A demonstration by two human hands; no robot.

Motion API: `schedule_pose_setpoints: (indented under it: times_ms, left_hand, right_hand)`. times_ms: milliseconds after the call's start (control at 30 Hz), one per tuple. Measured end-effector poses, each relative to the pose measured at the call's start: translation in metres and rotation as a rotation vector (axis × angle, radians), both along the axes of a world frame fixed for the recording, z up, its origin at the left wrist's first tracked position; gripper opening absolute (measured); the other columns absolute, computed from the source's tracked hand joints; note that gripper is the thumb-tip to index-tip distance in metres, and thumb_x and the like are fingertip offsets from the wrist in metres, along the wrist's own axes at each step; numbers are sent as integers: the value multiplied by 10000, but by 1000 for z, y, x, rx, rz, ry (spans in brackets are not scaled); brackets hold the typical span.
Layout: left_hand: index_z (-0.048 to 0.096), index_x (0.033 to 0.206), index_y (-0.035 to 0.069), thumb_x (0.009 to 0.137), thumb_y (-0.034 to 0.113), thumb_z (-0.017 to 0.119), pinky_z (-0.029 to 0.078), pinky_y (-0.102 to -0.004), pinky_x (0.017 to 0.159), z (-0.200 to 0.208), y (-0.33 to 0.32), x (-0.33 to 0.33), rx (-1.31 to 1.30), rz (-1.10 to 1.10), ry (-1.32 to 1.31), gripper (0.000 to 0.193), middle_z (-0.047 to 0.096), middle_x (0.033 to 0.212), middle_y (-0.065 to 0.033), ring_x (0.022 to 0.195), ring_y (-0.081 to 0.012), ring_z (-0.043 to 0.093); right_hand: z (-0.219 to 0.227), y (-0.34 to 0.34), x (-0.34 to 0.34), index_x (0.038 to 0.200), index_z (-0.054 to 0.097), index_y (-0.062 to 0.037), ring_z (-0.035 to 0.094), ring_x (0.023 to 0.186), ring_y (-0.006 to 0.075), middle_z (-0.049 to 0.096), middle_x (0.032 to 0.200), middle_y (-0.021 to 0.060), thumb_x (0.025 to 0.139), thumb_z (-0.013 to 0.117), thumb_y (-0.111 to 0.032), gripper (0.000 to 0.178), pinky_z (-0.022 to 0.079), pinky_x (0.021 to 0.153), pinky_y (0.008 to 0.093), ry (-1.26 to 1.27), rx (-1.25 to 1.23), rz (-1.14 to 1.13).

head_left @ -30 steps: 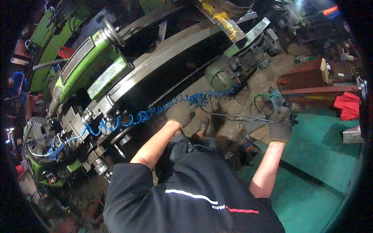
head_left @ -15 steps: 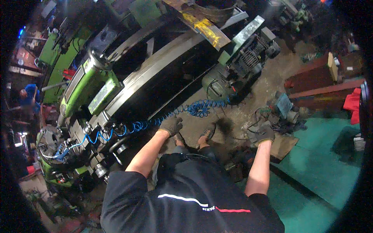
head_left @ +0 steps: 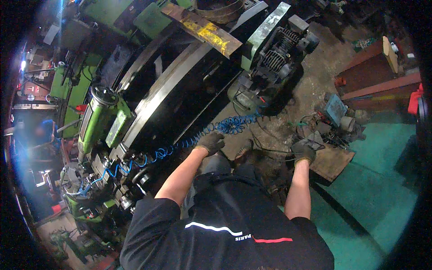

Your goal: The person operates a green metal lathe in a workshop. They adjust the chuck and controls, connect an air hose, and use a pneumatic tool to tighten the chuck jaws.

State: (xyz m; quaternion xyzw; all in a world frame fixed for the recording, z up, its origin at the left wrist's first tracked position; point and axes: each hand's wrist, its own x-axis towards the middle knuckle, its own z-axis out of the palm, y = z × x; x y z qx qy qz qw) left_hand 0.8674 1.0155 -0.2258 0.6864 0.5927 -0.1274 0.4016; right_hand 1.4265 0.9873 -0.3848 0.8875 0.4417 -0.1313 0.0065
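Gloved and loosely curled, the left hand [head_left: 210, 141] hangs beside the blue coiled air hose [head_left: 189, 143]. Whether its fingers actually pinch the coil or only brush it cannot be told from this height. At the far left of the workshop floor, the hose starts among the fittings of a green machine [head_left: 96, 123], runs along the long dark machine bed [head_left: 180, 96] and bunches into tighter loops just past the left hand, near the foot of a grey motor unit [head_left: 276, 56].

Below the camera, the person's black shirt [head_left: 225, 229] fills the lower middle, both forearms reaching forward and down.

Further right, the right hand [head_left: 303, 152], also gloved, is bunched over something dark at the near edge of a flat brown board [head_left: 332, 163] on the floor. The fingers look drawn together, but what they hold, if anything, is hidden. Beyond it sits a heap of small parts [head_left: 335, 121] with thin cables trailing through.

Judging by the stoop, whatever the right hand has should be lifted straight up, clear of the loose cables, while the left keeps the springy hose away from the feet so it cannot snag. Green-painted floor [head_left: 382, 180] lies at the right.
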Motion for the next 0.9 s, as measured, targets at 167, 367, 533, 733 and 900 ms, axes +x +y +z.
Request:
schedule_pose_setpoints:
  times_ms: [167,367,533,733,900]
  left_hand:
    - [659,1556,135,1080,548,628,535,-560,1176,-66,18,-1,253,-47,-95,632,713,1476,-252,1356,-494,682]
    - [655,1571,164,1052,596,637,528,-559,1176,-53,80,53,-172,-8,-66,676,690,1547,-240,1410,-465,667]
    - [646,1583,147,1047,580,616,545,-540,1163,-146,69,135,-163,-14,-322,690,704,1562,-208,1403,-426,694]
    - [664,1570,159,1039,506,634,584,-557,1099,-159,80,253,-60,-269,-457,635,733,1536,-161,1358,-399,727]
    - [780,1438,159,1046,367,654,607,-564,1034,-151,89,286,-30,-198,-339,461,773,1479,-103,1297,-368,759]
  right_hand:
    - [85,-31,41,1335,813,-57,783,1197,242,821,1302,154,1034,790,-442,489,607,1002,391,-120,-118,33]
    - [260,-50,67,1109,713,-29,697,995,243,760,1136,106,1047,758,-267,251,577,923,404,374,1085,-388]
    - [418,-65,81,1185,709,56,747,1196,321,751,1289,174,1065,682,-114,210,607,1124,484,175,985,-230]
    - [520,-57,101,1232,736,104,732,1275,353,755,1311,236,1114,623,-115,273,603,1186,514,290,1106,-90]
    - [527,-49,135,1321,702,109,713,1335,379,709,1460,272,1143,594,-130,317,606,1192,532,226,1019,-14]
